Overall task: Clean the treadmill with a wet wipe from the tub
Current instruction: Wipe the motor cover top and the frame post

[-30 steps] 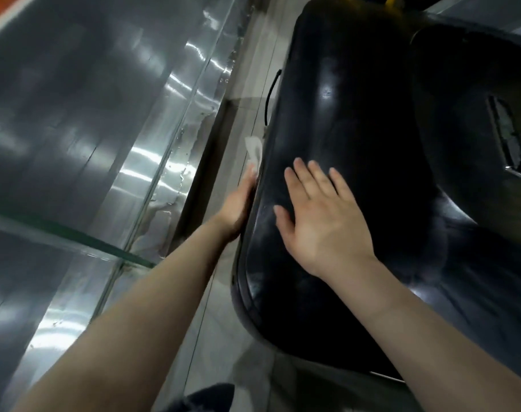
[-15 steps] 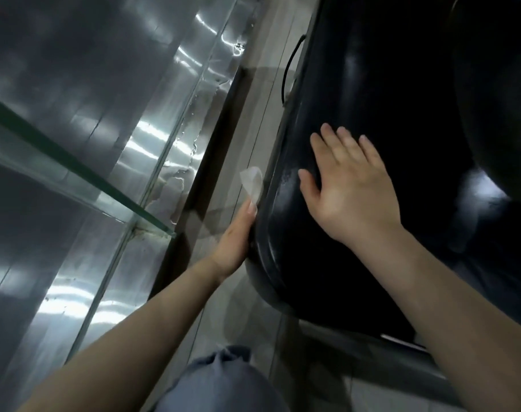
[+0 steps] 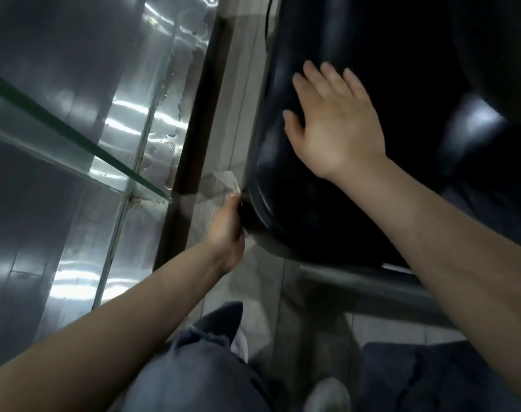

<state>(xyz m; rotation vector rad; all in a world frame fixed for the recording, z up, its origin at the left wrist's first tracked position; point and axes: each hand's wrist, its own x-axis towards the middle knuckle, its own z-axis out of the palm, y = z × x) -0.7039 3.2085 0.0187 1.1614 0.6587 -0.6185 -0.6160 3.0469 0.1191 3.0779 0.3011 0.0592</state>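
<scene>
The right hand [image 3: 336, 126] lies flat on the glossy black treadmill [image 3: 372, 49] cover, fingers straight and spread, its grip open and holding nothing. The left hand [image 3: 228, 230] is at the cover's rounded left edge, low on its side, pressing a wipe [image 3: 225, 181] against it; the grip is closed on the wipe (a pale, crumpled corner sticks out above the fingers). Left of the treadmill runs a strip of tiled floor [image 3: 247, 114], then a dark ledge and a shiny metal wall [image 3: 75, 84] with a glass panel's edge [image 3: 75, 138] crossing it. Below, the person's knee [image 3: 193, 376] and a shoe [image 3: 327, 394] show.
</scene>
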